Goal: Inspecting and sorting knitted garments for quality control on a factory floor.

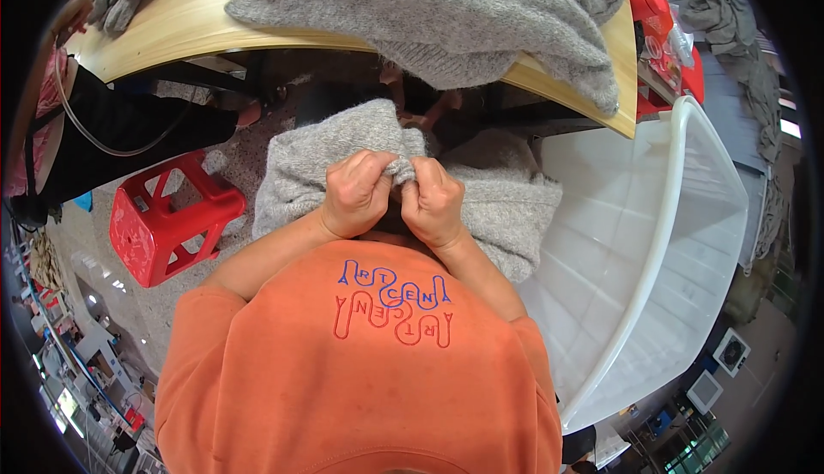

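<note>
A grey knitted garment [318,148] lies across my lap, its folds spreading out to both sides. My left hand [356,191] pinches a small gathered bit of the knit between thumb and fingers. Right beside it, my right hand [433,201] grips the same bit from the other side, so the two hands nearly touch. Whether anything small, such as a thread, sits between the fingertips is hidden.
Ahead, a wooden table [154,32] bears a heap of grey knitwear [429,11] overhanging its edge. A red plastic stool [176,217] lies tipped at left. A large white plastic bin [618,259] stands close on my right. Another person's dark-clothed leg [129,135] shows at far left.
</note>
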Demonstrator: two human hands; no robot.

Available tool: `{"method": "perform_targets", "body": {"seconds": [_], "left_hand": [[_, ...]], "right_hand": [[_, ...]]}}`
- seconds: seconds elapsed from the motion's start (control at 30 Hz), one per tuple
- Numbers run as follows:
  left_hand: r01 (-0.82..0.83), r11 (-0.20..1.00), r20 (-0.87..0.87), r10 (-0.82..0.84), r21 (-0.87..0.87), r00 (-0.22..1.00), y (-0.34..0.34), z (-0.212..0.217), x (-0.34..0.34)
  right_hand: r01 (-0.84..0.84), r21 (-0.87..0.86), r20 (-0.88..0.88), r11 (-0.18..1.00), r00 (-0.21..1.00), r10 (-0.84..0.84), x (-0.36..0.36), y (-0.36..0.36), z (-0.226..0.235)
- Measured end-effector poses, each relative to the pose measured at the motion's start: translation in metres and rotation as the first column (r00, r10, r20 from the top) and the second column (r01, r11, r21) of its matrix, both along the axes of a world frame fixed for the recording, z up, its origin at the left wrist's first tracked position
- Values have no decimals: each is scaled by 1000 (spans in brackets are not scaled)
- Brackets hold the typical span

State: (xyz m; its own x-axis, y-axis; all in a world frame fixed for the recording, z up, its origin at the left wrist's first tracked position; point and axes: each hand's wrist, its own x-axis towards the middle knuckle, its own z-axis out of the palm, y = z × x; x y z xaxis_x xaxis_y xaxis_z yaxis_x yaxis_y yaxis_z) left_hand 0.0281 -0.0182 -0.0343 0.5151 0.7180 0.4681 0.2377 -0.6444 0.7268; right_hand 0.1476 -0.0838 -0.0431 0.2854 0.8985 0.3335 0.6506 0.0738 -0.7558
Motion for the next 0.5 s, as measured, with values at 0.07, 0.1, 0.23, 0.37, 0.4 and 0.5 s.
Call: {"method": "perform_targets", "body": {"seconds": [0.07, 0.1, 0.23, 0.37, 0.4, 0.5], "left_hand": [[-22, 1000, 10, 22, 15, 1000, 0, -2, 0], [4, 999, -1, -4, 36, 1000, -3, -4, -1], [13, 999, 3, -14, 53, 1000, -5, -10, -3], [16, 996, 39, -13, -85, 999, 1, -9, -4], [13, 997, 39, -10, -82, 999, 3, -8, -2], [-22, 929, 65, 50, -370, 997, 2, 0, 2]], "right_hand": [[-2, -21, -2, 1000, 1000, 1, 1, 2, -1], [8, -42, -27, 999, 1000, -9, 2, 1, -3], [-29, -106, 22, 994, 999, 31, 4, 3, -1], [-18, -62, 39, 998, 999, 21, 3, 9, 4], [-70, -3, -27, 998, 997, 70, 6, 10, 9], [-48, 40, -149, 998, 987, 54, 12, 7, 13]]}}
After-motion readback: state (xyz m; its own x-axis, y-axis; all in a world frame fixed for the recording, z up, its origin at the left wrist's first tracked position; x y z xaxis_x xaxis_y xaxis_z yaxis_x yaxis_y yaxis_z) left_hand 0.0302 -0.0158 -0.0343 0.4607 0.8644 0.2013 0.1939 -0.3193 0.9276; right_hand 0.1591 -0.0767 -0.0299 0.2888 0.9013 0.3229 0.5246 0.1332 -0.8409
